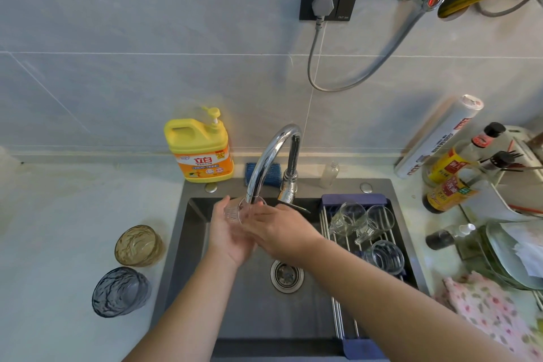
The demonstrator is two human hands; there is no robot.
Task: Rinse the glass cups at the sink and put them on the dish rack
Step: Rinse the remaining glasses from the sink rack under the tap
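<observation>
**A:** Which step is this?

**B:** Rinsing, I'd say. The left hand (227, 236) cradles a clear cup (235, 211) from below, thumb and fingers curled round its wall, directly under the mouth of the tap (273, 156).

**A:** And the right hand?

**B:** The right hand (282, 229) comes in from the opposite side, with its fingertips at the cup. They are blurred, so I cannot tell whether they pinch the glass or only rub it.

**A:** Is water running?

**B:** I can't make out a stream. The cup hangs over the sink (249, 303), above the basin floor.

**A:** How does the cup look?

**B:** It is small and colourless, with a ribbed pattern on its wall. It seems tilted in the palm, though which way the mouth faces is unclear. Wet glass probably slips, so the hold should be firm.

**A:** What does the next move call for?

**B:** Likely tipping the water out, then carrying the cup to the right of the grip, onto the rack (352, 198). Three clear cups (346, 216) already lie there close together. It needs a free stretch of bars and a soft landing, so glass doesn't knock glass.

**A:** Anything left after that?

**B:** An amber cup (138, 245) and a grey cup (121, 291) stand upright to the left of the grip. They are well apart from it and near each other, and probably come next.
</observation>
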